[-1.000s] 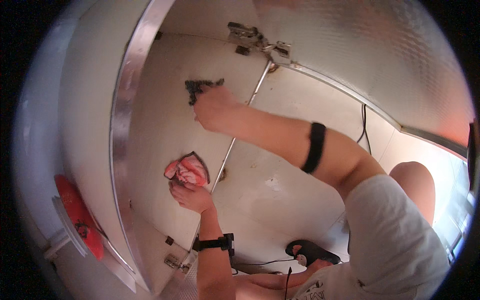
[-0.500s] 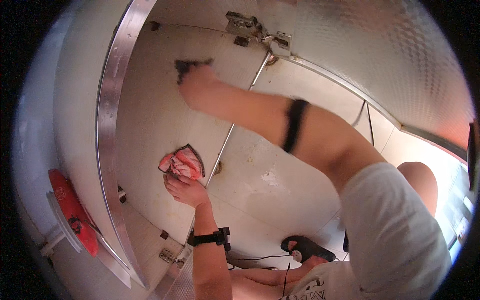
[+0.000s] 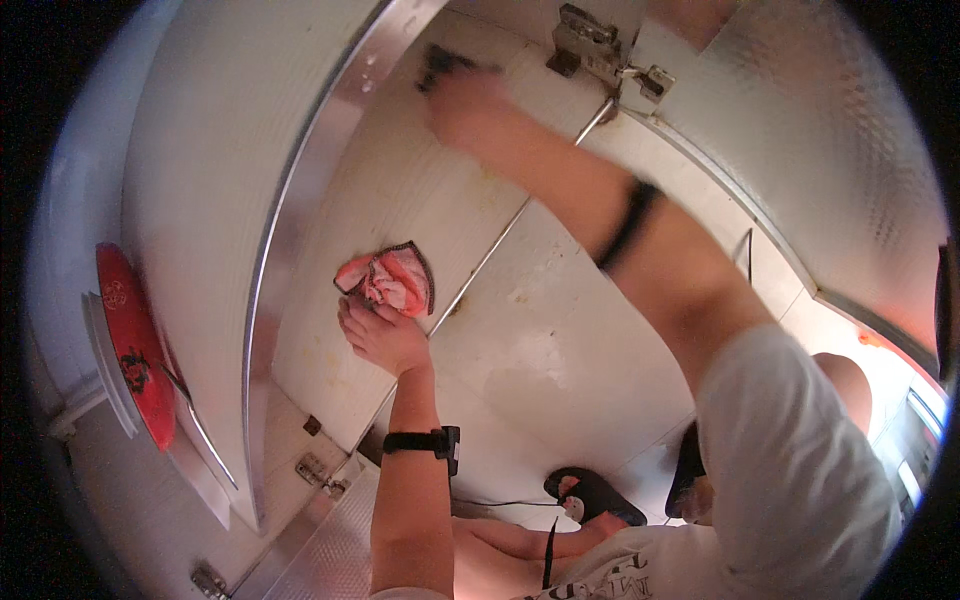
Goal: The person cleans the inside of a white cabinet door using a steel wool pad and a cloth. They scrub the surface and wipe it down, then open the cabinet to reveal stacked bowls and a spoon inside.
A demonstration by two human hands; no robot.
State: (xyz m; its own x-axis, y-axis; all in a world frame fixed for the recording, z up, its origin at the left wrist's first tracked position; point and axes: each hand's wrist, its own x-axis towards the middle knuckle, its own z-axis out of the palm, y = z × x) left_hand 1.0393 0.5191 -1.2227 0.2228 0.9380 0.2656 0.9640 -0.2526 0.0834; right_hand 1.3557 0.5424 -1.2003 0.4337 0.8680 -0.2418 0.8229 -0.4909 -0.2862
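Observation:
A crumpled pink cloth (image 3: 398, 278) with a dark stitched edge rests on the pale cabinet floor (image 3: 330, 370). My left hand (image 3: 385, 335) is at its near side, fingers curled against the cloth. Farther back, my right hand (image 3: 468, 105) is closed around a dark, ragged-looking piece (image 3: 447, 68) and presses it down on the same surface. Motion blurs that hand, and the exact kind of the dark piece does not show. Brown and yellowish stains mark the surface around both hands.
Metal hinges (image 3: 590, 45) carry the swung-out textured door (image 3: 800, 130) at the right. A metal-edged shelf (image 3: 265, 290) runs along the left, with a red oblong object (image 3: 138, 345) beyond it. A slippered foot (image 3: 597, 497) stands on the tiled floor below.
The whole view has shifted and tilted. My right hand with the dark piece sits farther toward the back hinge. My left hand stays at the pink cloth.

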